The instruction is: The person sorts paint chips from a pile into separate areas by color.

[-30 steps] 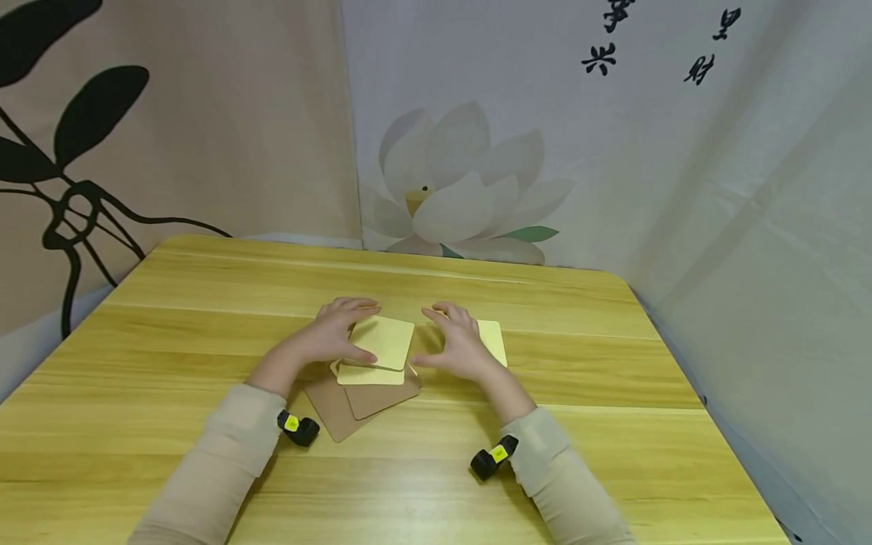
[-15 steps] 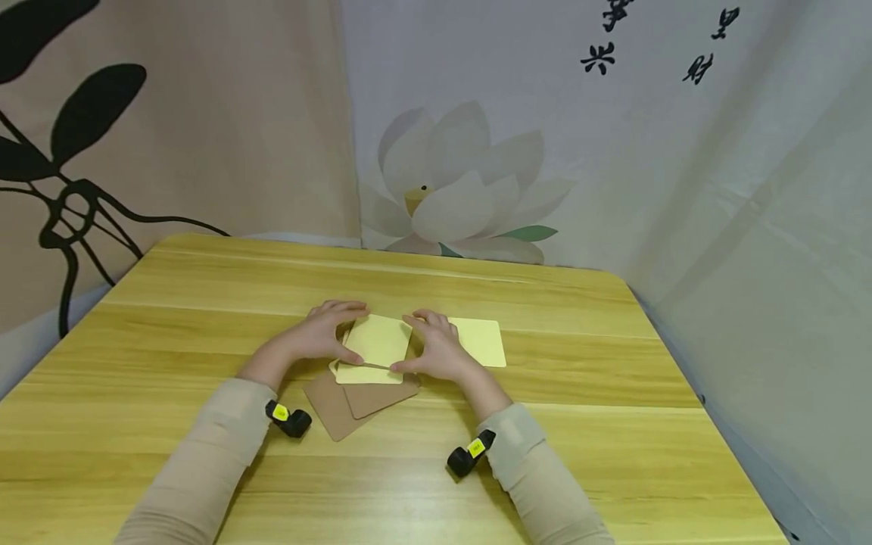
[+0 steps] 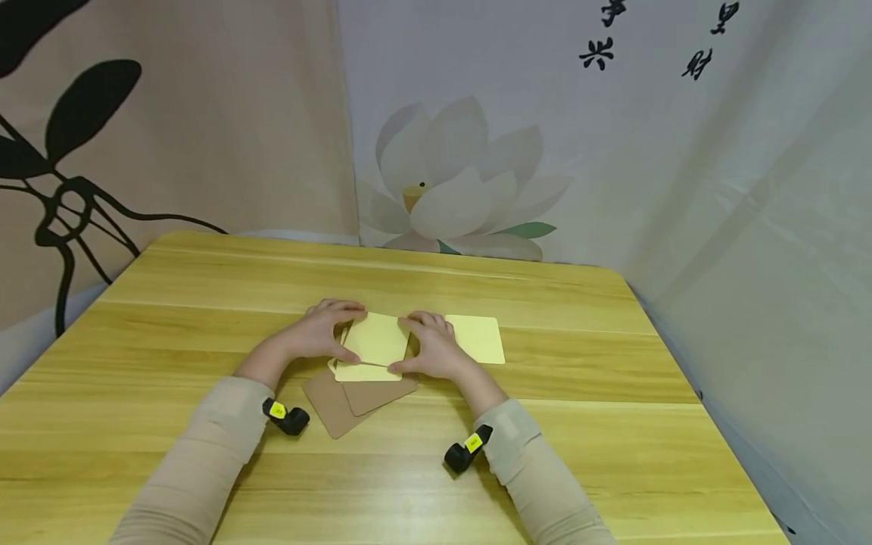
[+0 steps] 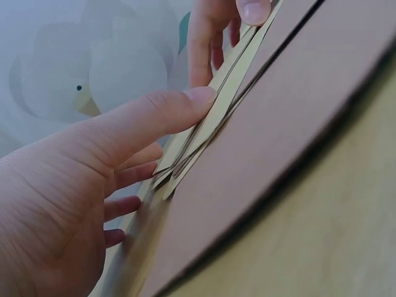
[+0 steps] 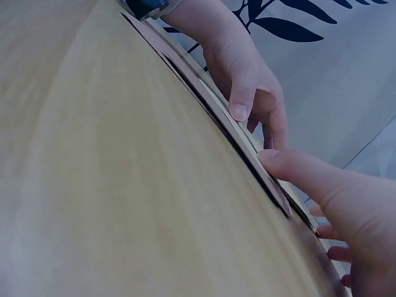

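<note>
Nearest me, my beige sleeves (image 3: 191, 462) reach over the wooden table (image 3: 368, 484), a small black camera (image 3: 294, 421) at each wrist. Past them, two brown cards (image 3: 328, 405) overlap at a slant on the wood, partly covered by a lower yellow card (image 3: 368, 374). Over that, the top yellow card (image 3: 376, 337) sits between my hands: my left hand (image 3: 306, 334) grips its left side, thumb near, fingers far, and my right hand (image 3: 438, 350) pinches its right side likewise. Rightward, a separate yellow card (image 3: 480, 337) lies flat. Beyond hangs a lotus-printed cloth (image 3: 463, 182).
</note>
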`<state>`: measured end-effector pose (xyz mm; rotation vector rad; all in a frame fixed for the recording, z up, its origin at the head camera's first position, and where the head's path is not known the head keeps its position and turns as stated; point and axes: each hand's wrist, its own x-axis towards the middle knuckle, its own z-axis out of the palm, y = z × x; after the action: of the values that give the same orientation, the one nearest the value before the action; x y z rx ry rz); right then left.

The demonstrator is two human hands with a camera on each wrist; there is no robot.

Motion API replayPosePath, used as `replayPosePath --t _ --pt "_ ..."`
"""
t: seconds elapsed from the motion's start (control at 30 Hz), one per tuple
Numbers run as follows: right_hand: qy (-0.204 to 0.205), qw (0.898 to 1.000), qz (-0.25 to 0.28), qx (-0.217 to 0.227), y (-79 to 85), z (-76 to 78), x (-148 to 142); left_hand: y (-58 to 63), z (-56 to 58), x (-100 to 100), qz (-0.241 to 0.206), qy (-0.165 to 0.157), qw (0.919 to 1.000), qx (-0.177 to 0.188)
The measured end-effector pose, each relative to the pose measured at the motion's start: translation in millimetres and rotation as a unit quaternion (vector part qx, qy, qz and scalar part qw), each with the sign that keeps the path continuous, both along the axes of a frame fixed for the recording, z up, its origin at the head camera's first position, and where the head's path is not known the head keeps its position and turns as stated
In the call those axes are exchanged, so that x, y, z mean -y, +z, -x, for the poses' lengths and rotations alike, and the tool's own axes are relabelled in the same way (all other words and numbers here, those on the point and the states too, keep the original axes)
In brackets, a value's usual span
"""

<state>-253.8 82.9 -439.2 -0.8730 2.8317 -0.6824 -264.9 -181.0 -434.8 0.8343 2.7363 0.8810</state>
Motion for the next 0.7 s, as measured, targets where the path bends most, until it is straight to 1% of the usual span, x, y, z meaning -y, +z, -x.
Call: replayPosePath --t 0.17,0.43,0.57,0.7 --pt "0.0 1.0 0.004 0.001 0.9 -0.2 0 -0.6 -0.1 -1 0.005 -0.003 1.0 -0.008" --pt "0.002 1.0 0.019 0.011 4.3 0.3 -1 1.7 -3.8 -1 0.009 -0.005 0.9998 -0.015" --pt "0.003 1.0 0.023 0.013 5.8 0.9 -5 5.1 -5.8 -3 0.012 -0.008 0.9993 -0.034" --pt "0.01 0.999 0.038 0.017 10.3 -0.4 -12 9.0 -8.9 -8 0.01 -0.007 0.9985 -0.054"
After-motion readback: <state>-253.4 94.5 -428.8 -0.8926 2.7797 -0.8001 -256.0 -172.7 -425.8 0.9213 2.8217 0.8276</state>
